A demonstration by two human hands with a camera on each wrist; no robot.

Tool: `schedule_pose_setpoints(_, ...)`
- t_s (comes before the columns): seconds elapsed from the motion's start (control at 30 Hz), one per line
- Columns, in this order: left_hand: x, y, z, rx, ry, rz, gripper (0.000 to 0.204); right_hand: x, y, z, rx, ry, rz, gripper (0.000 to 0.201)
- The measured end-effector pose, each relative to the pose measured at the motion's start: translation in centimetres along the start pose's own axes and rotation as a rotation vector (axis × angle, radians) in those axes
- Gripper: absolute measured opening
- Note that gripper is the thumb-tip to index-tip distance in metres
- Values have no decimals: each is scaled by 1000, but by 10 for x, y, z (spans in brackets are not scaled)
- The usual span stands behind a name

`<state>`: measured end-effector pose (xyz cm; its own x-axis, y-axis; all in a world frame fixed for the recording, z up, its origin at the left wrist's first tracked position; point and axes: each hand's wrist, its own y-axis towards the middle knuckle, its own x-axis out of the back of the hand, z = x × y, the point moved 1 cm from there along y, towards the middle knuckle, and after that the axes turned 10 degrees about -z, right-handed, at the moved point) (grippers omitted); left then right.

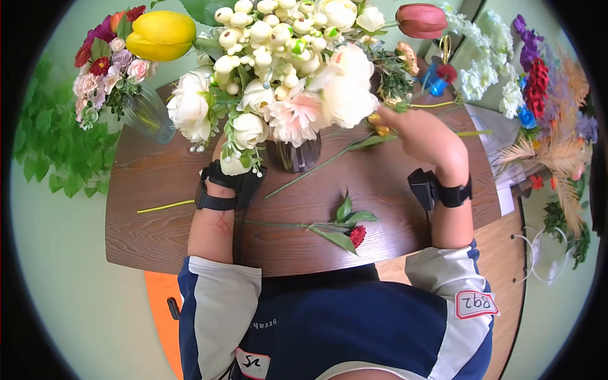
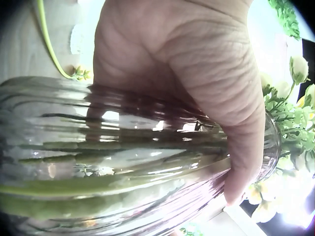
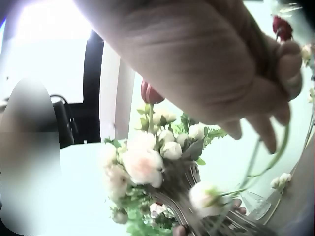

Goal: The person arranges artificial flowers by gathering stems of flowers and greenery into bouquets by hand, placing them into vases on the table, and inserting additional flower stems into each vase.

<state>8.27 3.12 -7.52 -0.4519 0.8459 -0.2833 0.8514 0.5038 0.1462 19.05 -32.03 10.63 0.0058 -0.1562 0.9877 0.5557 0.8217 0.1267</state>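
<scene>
My left hand (image 2: 182, 64) grips a clear ribbed glass vase (image 2: 59, 132), its thumb around the neck; several green stems show through the glass. From the head, flowers hide most of that hand. The vase (image 1: 294, 157) carries a bouquet of white roses (image 1: 249, 130), a pale pink flower (image 1: 293, 117), cream berries (image 1: 263, 38), a yellow tulip (image 1: 160, 36) and a dark pink tulip (image 1: 421, 21). My right hand (image 1: 430, 139) is at the bouquet's right side, beside a blurred white peony (image 1: 345, 92). Its curled fingers hold a thin green stem (image 3: 285, 137) leading towards a white flower (image 3: 203, 199).
A red carnation (image 1: 358, 236) with leaves lies near the table's front edge. A yellow-flowered stem (image 1: 380, 126) lies behind the bouquet's right side. A glass vase (image 1: 149, 117) of pink flowers stands left, a small blue vase (image 1: 436, 85) at the back right. More flowers (image 1: 538, 82) fill the far right.
</scene>
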Motion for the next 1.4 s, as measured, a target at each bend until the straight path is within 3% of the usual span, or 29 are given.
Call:
schedule_pose_setpoints(0.07,5,-6,0,10,-9,5,37,-8,2,-1,25,-57,97,79)
schedule_pose_setpoints(0.13,7,-5,-1,14,-18,7,37,-3,4,12,68,132,201,74)
schedule_pose_setpoints(0.17,5,-5,1,14,-23,8,37,-8,6,9,181,223,190,74)
schedule_pose_setpoints(0.2,4,-3,0,12,-28,8,37,-8,7,3,183,220,189,74)
schedule_pose_setpoints(0.27,4,-9,2,11,-40,13,38,-4,8,0,325,525,412,75)
schedule_pose_setpoints(0.3,3,-7,1,12,-44,15,38,2,8,2,310,634,494,80)
schedule_pose_setpoints(0.33,3,-7,1,15,-48,18,38,3,9,-1,308,634,494,80)
schedule_pose_setpoints(0.4,6,-11,2,22,-54,21,38,6,12,-11,372,921,541,77)
schedule_pose_setpoints(0.47,8,-16,3,22,-61,24,38,9,11,-16,412,883,486,67)
schedule_pose_setpoints(0.53,13,-21,2,19,-69,23,38,13,10,-17,311,851,109,63)
schedule_pose_setpoints(0.57,12,-15,2,21,-72,24,38,18,8,-13,198,949,57,50)
schedule_pose_setpoints(0.6,15,-20,2,23,-74,25,38,23,6,-15,197,950,56,50)
schedule_pose_setpoints(0.67,13,-15,2,26,-82,32,38,31,1,-25,134,1149,223,44)
schedule_pose_setpoints(0.73,14,-14,1,27,-88,39,38,35,-4,-30,180,1202,211,34)
schedule_pose_setpoints(0.8,14,-14,2,27,-93,46,38,42,-7,-35,335,1101,-43,22)
schedule_pose_setpoints(0.87,15,-15,1,21,-100,58,38,48,-9,-45,380,1214,-221,11)
schedule_pose_setpoints(0.93,13,-8,0,15,-107,68,38,50,-9,-52,519,1298,-564,11)
schedule_pose_setpoints(0.97,11,-8,1,12,-110,71,38,51,-12,-54,523,1295,-567,11)
schedule_pose_setpoints(1.03,6,-3,1,5,-118,76,38,54,-18,-58,459,1624,-1010,16)
schedule_pose_setpoints(1.07,6,-5,1,3,-121,77,38,63,-18,-55,484,1584,-1038,19)
schedule_pose_setpoints(1.13,4,-3,2,-6,-129,79,38,71,-23,-43,12,1046,-1485,21)
schedule_pose_setpoints(1.23,11,-12,3,-30,-138,84,38,67,-36,-48,-75,873,-1629,25)
schedule_pose_setpoints(1.37,14,-12,2,-81,-158,83,39,74,-46,-11,40,952,-1693,29)
schedule_pose_setpoints(1.4,11,-9,3,-94,-164,82,39,77,-48,0,126,901,-1806,29)
